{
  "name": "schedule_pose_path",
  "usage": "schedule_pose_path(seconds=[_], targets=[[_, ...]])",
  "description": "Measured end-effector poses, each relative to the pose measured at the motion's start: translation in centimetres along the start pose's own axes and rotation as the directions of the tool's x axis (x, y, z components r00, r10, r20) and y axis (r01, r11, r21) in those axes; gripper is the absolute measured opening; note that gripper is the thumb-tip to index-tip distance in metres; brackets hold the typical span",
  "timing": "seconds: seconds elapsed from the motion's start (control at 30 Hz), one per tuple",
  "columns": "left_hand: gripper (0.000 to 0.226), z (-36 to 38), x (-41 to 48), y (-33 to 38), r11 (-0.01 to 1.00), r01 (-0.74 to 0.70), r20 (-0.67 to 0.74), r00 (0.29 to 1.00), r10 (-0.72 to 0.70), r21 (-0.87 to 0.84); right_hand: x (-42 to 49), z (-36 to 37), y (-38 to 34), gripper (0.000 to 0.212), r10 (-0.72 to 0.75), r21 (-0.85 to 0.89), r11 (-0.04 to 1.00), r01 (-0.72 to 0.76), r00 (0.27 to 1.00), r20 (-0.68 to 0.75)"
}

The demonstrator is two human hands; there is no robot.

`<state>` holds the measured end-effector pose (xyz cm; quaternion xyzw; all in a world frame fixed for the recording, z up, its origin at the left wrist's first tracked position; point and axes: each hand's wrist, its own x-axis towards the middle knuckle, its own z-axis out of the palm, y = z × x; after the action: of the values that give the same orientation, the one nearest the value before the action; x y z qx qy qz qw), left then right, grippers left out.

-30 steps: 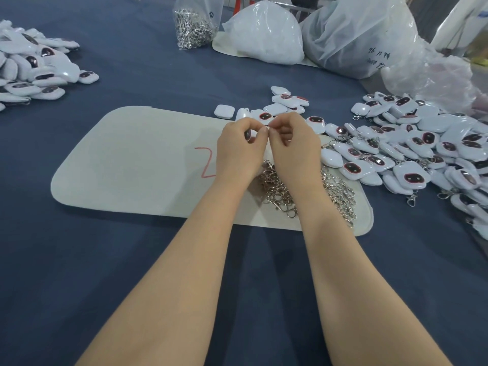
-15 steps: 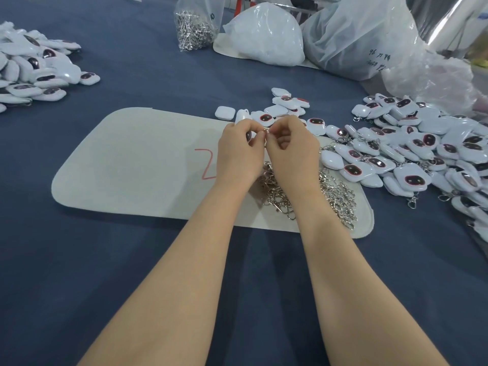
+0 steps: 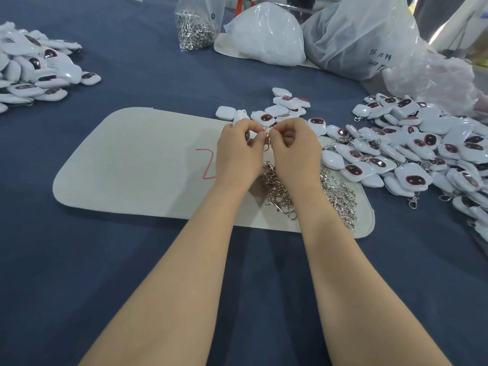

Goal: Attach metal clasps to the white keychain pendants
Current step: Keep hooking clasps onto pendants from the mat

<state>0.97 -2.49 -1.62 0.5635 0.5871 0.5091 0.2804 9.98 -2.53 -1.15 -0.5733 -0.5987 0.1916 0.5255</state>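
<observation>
Here both hands meet above the far edge of a pale felt mat (image 3: 132,159) with rounded corners. The left hand (image 3: 239,154) is curled shut on a white pendant (image 3: 239,116), glossy and rounded, of which only a top edge shows past the knuckles. The right hand (image 3: 293,151) pinches a thin metal clasp (image 3: 268,136) between thumb and forefinger; its ring sits at the fingertips and its long axis hangs down toward the wrists. Under the wrists lies a tangled pile of clasps (image 3: 338,194), shiny silver links and hooks. Just left of the left hand a red "2" (image 3: 206,165) is drawn on the mat. Right of the hands spreads a heap of pendants (image 3: 412,143), white with dark, red-rimmed ovals, some with clasps on. Another heap (image 3: 34,67) lies far left on the dark blue counter (image 3: 79,273). Beyond the hands stand a clear bag of clasps (image 3: 196,25) and crinkled plastic bags (image 3: 356,35), one with handwriting too small to read.
</observation>
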Motion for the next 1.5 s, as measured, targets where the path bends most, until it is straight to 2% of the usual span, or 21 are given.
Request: schedule_pose_path(seconds=[0.1,0.4,0.7,0.83,1.1,1.5], targets=[[0.010,-0.04,0.05,-0.05,1.000,-0.002,0.025,1.000,0.002,0.002,0.05,-0.05,-0.11,0.018,0.032,0.075,0.997,-0.032,0.999,0.003],[0.009,-0.18,-0.03,0.18,1.000,0.012,-0.002,1.000,-0.012,0.011,-0.19,0.18,0.08,0.010,-0.067,-0.073,0.995,0.068,0.998,0.017],[0.009,-0.11,-0.27,0.36,1.000,0.000,0.004,1.000,0.000,-0.009,-0.36,0.06,-0.26,0.016,-0.082,-0.030,0.996,0.082,0.997,-0.002],[0.009,-0.14,-0.32,0.40,1.000,-0.011,-0.007,1.000,0.011,-0.025,-0.28,0.03,-0.17,0.012,-0.048,0.015,0.999,0.049,0.998,-0.030],[0.009,-0.20,-0.04,0.19,0.998,0.032,-0.009,0.999,-0.032,-0.050,-0.22,0.16,-0.25,0.013,-0.022,0.042,0.999,0.023,1.000,-0.020],[0.011,-0.28,-0.23,0.51,1.000,0.001,-0.033,0.999,-0.001,-0.018,-0.29,0.23,-0.26,0.013,-0.042,0.020,0.999,0.042,0.999,-0.014]])
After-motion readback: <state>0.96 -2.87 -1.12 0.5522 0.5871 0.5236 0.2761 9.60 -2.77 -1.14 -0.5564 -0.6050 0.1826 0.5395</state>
